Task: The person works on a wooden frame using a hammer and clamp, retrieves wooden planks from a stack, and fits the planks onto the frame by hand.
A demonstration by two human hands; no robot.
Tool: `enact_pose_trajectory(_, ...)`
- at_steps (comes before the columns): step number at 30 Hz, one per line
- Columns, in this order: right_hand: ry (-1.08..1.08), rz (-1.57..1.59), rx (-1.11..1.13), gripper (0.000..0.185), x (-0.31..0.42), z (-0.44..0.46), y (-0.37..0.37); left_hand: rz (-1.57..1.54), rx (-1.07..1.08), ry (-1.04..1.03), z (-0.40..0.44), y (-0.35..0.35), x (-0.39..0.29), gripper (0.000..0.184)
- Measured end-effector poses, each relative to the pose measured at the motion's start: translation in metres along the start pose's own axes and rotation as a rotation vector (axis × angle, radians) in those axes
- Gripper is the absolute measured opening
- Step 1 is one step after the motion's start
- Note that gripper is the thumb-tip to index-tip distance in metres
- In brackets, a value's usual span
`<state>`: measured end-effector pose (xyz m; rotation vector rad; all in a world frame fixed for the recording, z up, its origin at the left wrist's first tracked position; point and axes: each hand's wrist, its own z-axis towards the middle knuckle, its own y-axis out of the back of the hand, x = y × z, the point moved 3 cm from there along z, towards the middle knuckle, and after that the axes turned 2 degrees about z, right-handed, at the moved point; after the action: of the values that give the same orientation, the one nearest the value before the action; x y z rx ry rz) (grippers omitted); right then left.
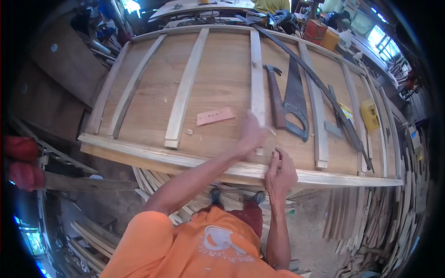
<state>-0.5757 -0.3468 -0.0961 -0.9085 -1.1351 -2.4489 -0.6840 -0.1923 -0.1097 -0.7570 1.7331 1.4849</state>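
A wooden panel (218,83) with pale battens across it lies in front of me. My left hand (253,133) is over the lower part of the middle batten (257,88); motion smears its fingers, so its grip is unclear. My right hand (281,173) is closed in a pinch beside the front rail (320,178), and what its fingers hold, if anything, is too small to name. A claw hammer (276,99) and a handsaw (295,97) lie on the panel just beyond my hands. Left of them rests a pinkish wood piece (215,116) with several holes.
A long dark metal bar (320,85) lies slantwise across the battens on the right. Near it are a yellow box (370,115) and a small grey block (333,129). Wood strips (361,215) are stacked below right. A cluttered bench (199,7) stands behind the panel.
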Motion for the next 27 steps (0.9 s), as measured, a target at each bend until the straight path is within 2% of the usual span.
enact_pose_trajectory(4,-0.06,-0.009,0.032,0.021,-0.001,-0.004,-0.001,-0.243,-0.041,0.017,0.011,-0.025,-0.001,0.086)
enact_pose_trajectory(6,-0.072,0.008,0.028,0.021,-0.002,0.002,-0.002,0.03,-0.167,-0.051,0.014,0.0,0.014,0.079)
enact_pose_trajectory(8,-0.072,0.039,0.038,0.021,-0.003,0.0,0.001,0.17,0.414,0.182,0.0,0.111,-0.02,0.082)
enact_pose_trajectory(10,-0.066,0.027,0.049,0.022,-0.005,0.001,0.004,-0.08,0.489,-0.038,0.01,0.147,0.011,0.089)
enact_pose_trajectory(11,-0.042,0.016,0.064,0.023,-0.004,0.001,0.004,-0.073,0.497,-0.035,0.008,0.143,0.01,0.089)
enact_pose_trajectory(13,-0.051,0.035,0.075,0.023,-0.005,0.001,0.004,0.225,0.367,0.113,0.001,0.13,0.009,0.075)
enact_pose_trajectory(14,-0.057,0.053,0.088,0.024,-0.007,0.001,0.005,0.219,0.369,0.112,0.001,0.111,0.018,0.075)
enact_pose_trajectory(16,-0.11,0.137,0.096,0.025,-0.007,0.001,0.006,0.267,0.192,-0.045,0.01,0.068,0.036,0.075)
enact_pose_trajectory(17,-0.165,0.225,0.107,0.026,-0.006,0.001,0.007,0.264,0.192,-0.042,0.008,0.058,0.03,0.075)
enact_pose_trajectory(20,-0.265,0.366,0.161,0.027,-0.001,0.004,0.013,0.298,0.214,0.017,0.003,0.033,0.023,0.08)
enact_pose_trajectory(22,-0.27,0.369,0.17,0.028,-0.001,0.004,0.015,0.381,0.045,-0.11,-0.002,0.025,0.024,0.081)
enact_pose_trajectory(27,-0.304,0.479,0.22,0.028,0.001,0.009,0.021,0.378,0.012,-0.175,-0.006,0.018,0.025,0.094)
